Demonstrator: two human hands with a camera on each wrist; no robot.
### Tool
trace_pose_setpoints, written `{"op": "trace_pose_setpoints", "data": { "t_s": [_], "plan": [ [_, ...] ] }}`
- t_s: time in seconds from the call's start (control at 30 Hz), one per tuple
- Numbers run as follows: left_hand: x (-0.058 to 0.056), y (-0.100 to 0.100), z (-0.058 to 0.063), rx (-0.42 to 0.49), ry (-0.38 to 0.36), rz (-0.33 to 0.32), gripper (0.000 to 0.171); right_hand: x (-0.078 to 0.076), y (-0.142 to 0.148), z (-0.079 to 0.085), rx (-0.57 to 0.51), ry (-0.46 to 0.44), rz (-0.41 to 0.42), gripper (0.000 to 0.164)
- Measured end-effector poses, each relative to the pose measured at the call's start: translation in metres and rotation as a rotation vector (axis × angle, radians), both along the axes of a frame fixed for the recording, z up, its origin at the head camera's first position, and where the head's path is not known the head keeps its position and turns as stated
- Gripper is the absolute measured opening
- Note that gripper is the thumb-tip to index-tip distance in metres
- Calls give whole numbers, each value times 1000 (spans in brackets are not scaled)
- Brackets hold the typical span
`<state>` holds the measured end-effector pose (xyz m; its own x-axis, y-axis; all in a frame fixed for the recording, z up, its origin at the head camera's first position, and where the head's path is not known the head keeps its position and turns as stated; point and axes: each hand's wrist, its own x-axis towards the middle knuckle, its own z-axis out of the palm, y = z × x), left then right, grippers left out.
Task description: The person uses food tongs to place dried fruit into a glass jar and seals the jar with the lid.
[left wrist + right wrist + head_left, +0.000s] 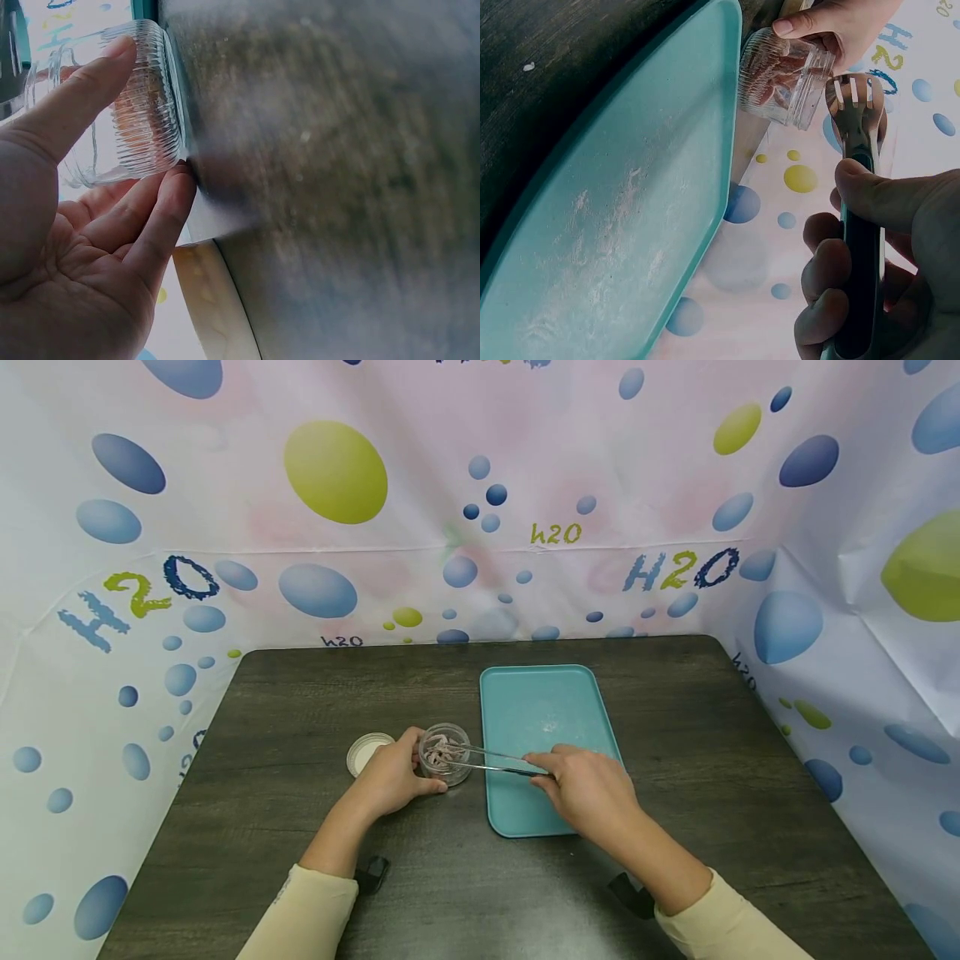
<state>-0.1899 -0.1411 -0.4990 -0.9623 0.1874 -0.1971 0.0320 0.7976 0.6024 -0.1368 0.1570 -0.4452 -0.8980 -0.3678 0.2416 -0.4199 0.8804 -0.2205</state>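
A small ribbed glass jar (459, 777) stands on the dark table, with pinkish-brown strips (441, 750) inside. My left hand (389, 780) grips it from the left, thumb (90, 86) on the near side and fingers round the far side. Metal tongs (498, 768) with a slotted, fork-like tip and a dark handle (859, 277) are held in my right hand (594, 789). In the head view their tips overlap the jar's mouth. Just left of the jar lies a round cream lid (365, 752), partly behind my left hand.
A turquoise tray (540, 702) lies right of the jar, under the right hand and tongs, with whitish smears on its surface. The dark wooden table (315, 693) meets a bubble-patterned sheet (420, 485) at the back and sides.
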Motion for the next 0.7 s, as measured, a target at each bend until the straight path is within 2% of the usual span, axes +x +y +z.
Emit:
{"op": "trace_pose_setpoints", "data": {
  "t_s": [0.3, 0.7],
  "plan": [
    [0, 0, 1, 1, -5, -3, 79, 1, 1, 10, 83, 82, 1, 40],
    [0, 0, 3, -12, -13, -6, 81, -1, 10, 11, -30, -35, -54, 45]
  ]
}}
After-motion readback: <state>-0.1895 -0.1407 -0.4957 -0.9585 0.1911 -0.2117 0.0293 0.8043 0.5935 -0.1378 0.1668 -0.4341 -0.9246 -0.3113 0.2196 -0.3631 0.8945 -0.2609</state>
